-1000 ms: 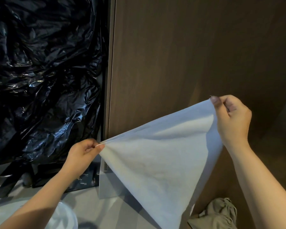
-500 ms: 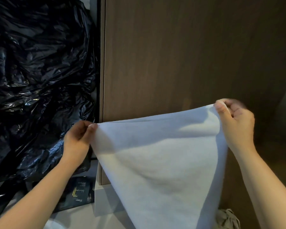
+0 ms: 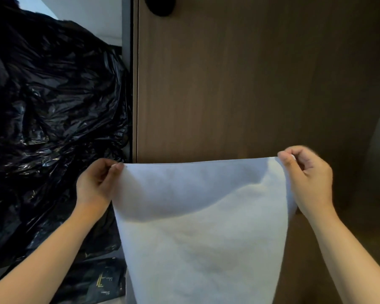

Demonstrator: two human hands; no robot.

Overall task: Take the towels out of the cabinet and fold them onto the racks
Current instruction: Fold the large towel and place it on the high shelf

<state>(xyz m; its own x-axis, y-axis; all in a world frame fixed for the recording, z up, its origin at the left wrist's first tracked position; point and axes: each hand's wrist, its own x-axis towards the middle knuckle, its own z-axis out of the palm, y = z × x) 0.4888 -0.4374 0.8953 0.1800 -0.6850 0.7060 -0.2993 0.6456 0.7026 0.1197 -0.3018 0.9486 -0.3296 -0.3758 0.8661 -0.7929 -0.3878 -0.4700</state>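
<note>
Nearest the camera, two bare forearms reach forward and end in the left grip [image 3: 97,183] and the right grip [image 3: 307,181], held level with each other and well apart. Each is clamped on a top corner of a plain white rectangular cloth towel [image 3: 202,227]: the left pinches its corner between thumb and curled fingertips, and the right has thumb and fingers curled over the opposite corner. The top hem runs nearly straight from one grip to the other, and the rest of the towel hangs freely below them in a single smooth sheet with a shallow sag under the hem, its lower edge out of sight. Below the left grip and beside the hanging cloth lies a dark flat packet with gold lettering [image 3: 97,284], too small to read. Beyond and to the outer side of the left grip bulges a crumpled glossy black plastic bag [image 3: 48,128]. Behind the towel stands a tall brown wood-grain cabinet door [image 3: 228,84], closed as far as can be seen, with a black knob [image 3: 160,5] high above the grips. By my reading, this towel is already out of the cabinet and is spread ready for its first fold; the folding and the placing are not yet done, no rack is in view, and whether more towels remain inside cannot be told.
</note>
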